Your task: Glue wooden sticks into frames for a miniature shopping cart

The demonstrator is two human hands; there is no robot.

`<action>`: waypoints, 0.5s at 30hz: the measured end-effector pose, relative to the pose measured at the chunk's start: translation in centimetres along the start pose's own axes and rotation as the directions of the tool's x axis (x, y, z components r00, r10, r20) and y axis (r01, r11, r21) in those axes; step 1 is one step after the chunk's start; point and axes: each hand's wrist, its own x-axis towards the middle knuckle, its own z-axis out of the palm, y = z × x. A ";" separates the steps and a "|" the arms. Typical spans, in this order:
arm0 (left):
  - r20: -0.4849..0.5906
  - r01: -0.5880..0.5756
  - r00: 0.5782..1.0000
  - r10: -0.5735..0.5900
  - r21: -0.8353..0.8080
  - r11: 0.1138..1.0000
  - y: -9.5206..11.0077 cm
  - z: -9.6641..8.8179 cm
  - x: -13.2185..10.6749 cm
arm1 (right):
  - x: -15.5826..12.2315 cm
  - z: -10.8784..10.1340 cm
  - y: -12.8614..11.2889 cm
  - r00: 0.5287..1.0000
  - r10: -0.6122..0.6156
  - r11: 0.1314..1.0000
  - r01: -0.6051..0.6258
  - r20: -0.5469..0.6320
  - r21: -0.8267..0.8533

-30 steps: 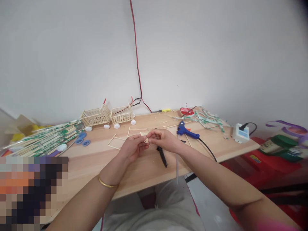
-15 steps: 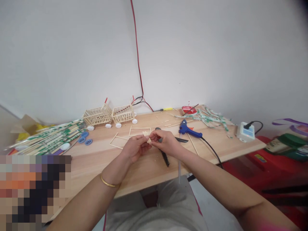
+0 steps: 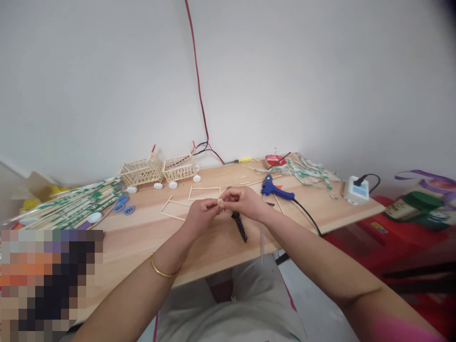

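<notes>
Above the table, my left hand (image 3: 202,217) and my right hand (image 3: 242,203) meet fingertip to fingertip. Both are closed on a small bundle of short wooden sticks (image 3: 220,202), mostly covered by the fingers. Just beyond my left hand lie two thin stick frames: a rectangular frame (image 3: 204,188) and a second frame (image 3: 171,209), whose right end is hidden. A black tool (image 3: 239,227) rests under my right hand; its kind is partly hidden. To the right of that hand is a blue glue gun (image 3: 280,191) with a black cord.
Two stick carts, a larger cart (image 3: 141,172) and a smaller cart (image 3: 181,168), stand near the wall. Packaged sticks (image 3: 78,202) and blue wheels (image 3: 123,204) lie left. Torn wrappers (image 3: 308,171) and a white power box (image 3: 357,191) are right. A red stool (image 3: 370,237) stands beside the table.
The sticks have turned between my fingers, and now show mainly as a short bundle end. My right hand has shifted over the black tool. The whole view has moved slightly.
</notes>
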 end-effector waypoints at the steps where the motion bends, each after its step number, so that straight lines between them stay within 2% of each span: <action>1: 0.002 -0.007 1.000 0.007 0.044 0.999 0.0 0.0 0.0 | 0.0 0.2 0.1 1.000 0.001 1.000 -0.001 -0.020 0.000; 4: 0.017 -0.038 0.999 0.037 0.111 0.993 -0.1 0.0 0.1 | -0.3 0.7 0.4 0.998 0.011 1.000 -0.012 -0.060 -0.012; 7: 0.006 -0.135 0.991 0.135 0.122 0.983 -0.7 0.0 0.3 | -0.8 1.3 0.8 0.997 0.012 1.000 -0.013 -0.077 -0.015; 10: 0.004 -0.173 0.985 0.174 0.141 0.975 -1.5 0.2 0.4 | -1.5 1.7 1.2 0.995 -0.016 0.995 0.006 -0.094 -0.104; 15: 0.145 -0.195 0.975 0.166 0.215 0.957 -2.0 0.7 0.1 | -2.3 1.3 2.0 0.991 -0.129 0.938 0.113 -0.028 -0.327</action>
